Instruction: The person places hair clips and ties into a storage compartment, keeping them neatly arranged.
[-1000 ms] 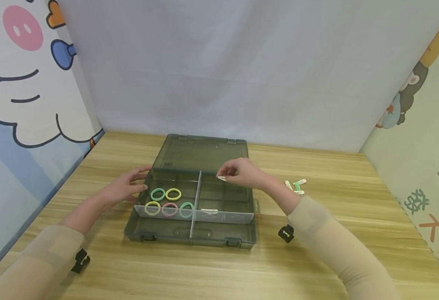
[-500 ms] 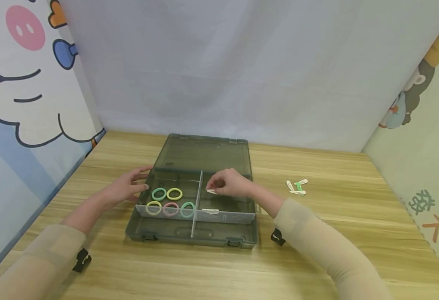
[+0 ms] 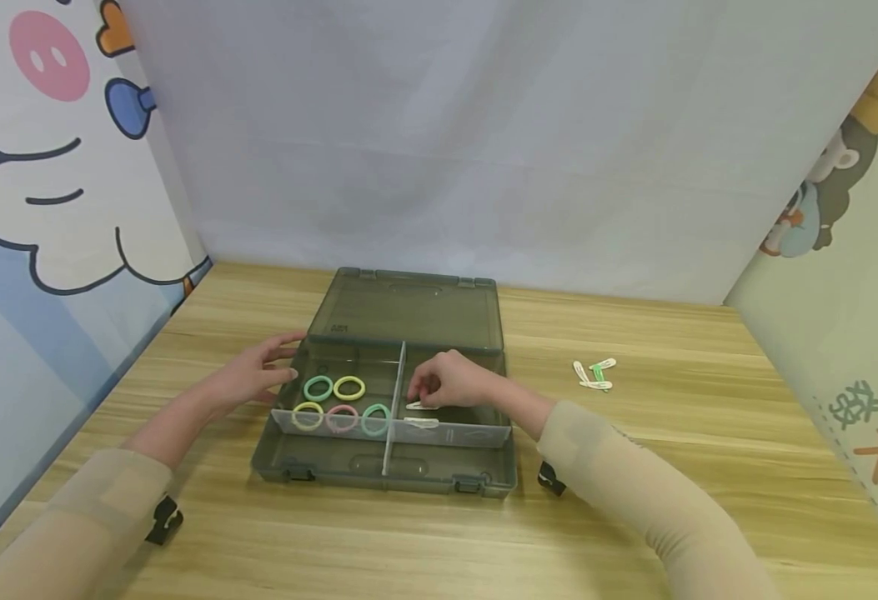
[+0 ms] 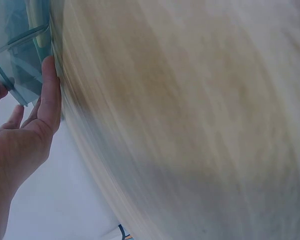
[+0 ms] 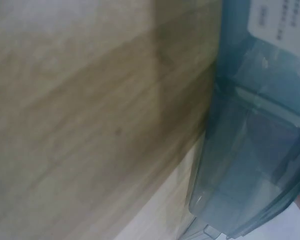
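Observation:
A dark translucent divided box (image 3: 318, 481) stands on the wooden table with its lid (image 3: 408, 304) laid back. My right hand (image 3: 457, 380) is low inside the back right compartment, thumb and fingertips pinching a white hair clip (image 3: 418, 407). Just in front of it lies another white hair clip (image 3: 420, 423), by the grey divider (image 3: 454, 434). Several hair ties, among them a yellow hair tie (image 3: 349, 377) and a pink one, lie in the back left compartment. My left hand (image 3: 251, 377) rests against the box's left side with relaxed fingers (image 4: 51, 95). The right wrist view barely catches its hand.
To the right of the box, several white hair clips (image 3: 598, 385) and a green hair clip (image 3: 598, 372) lie in a small group on the table (image 3: 671, 400). A white curtain (image 3: 484, 167) hangs behind. Printed panels stand at both sides.
My right hand has moved left, toward me and down into the back right compartment, carrying the white hair clip close to the other one. My left hand has stayed at the box's side.

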`<state>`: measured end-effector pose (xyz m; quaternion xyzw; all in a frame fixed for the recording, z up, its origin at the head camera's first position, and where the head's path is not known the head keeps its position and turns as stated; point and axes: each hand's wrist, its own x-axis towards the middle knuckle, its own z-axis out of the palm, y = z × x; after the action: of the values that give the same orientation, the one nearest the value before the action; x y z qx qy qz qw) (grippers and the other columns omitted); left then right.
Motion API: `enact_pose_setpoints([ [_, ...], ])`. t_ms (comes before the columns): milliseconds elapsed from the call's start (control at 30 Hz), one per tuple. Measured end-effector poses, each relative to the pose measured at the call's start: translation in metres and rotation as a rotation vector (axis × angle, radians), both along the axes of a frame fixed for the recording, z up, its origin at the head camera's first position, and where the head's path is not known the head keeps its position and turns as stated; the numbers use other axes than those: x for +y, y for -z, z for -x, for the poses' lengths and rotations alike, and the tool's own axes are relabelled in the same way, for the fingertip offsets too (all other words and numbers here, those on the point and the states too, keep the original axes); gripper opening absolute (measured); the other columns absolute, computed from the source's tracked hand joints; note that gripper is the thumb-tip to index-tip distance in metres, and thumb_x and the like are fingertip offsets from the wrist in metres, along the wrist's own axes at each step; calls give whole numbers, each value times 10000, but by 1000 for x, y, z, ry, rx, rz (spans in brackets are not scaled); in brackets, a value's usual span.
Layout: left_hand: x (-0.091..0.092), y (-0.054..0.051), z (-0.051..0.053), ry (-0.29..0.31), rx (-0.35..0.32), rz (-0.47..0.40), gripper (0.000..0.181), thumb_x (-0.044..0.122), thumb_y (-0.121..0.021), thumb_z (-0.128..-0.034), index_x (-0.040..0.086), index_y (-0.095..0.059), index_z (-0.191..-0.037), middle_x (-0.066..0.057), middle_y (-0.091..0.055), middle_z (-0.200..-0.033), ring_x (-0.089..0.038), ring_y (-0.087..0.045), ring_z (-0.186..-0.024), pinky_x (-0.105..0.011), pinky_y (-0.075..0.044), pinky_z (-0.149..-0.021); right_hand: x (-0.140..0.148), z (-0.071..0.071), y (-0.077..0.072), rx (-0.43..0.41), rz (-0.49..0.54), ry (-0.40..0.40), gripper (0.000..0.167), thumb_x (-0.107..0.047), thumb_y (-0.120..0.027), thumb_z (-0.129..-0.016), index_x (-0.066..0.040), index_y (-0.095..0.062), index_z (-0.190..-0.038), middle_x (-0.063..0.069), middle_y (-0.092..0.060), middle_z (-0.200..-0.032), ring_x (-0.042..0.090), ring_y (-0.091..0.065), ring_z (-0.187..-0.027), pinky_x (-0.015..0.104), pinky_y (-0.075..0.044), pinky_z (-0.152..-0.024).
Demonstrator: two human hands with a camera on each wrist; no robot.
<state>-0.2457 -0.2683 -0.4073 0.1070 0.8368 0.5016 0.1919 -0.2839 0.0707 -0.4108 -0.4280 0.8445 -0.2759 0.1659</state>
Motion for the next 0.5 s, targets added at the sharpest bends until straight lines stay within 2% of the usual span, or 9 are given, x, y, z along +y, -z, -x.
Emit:
enact_pose_setpoints([
  [500,-1,2,1,7,13,11,684,153,-503,-977,144,-100,-1530,-297,-148,-1516,-504,-299,-1314,-489,-531,-832,-2,-1,4,9,-18,25,59,-83,-704,-837,-106,-708,-891,-46,-627,-738,40,-535,-647,171,-454,-590],
])
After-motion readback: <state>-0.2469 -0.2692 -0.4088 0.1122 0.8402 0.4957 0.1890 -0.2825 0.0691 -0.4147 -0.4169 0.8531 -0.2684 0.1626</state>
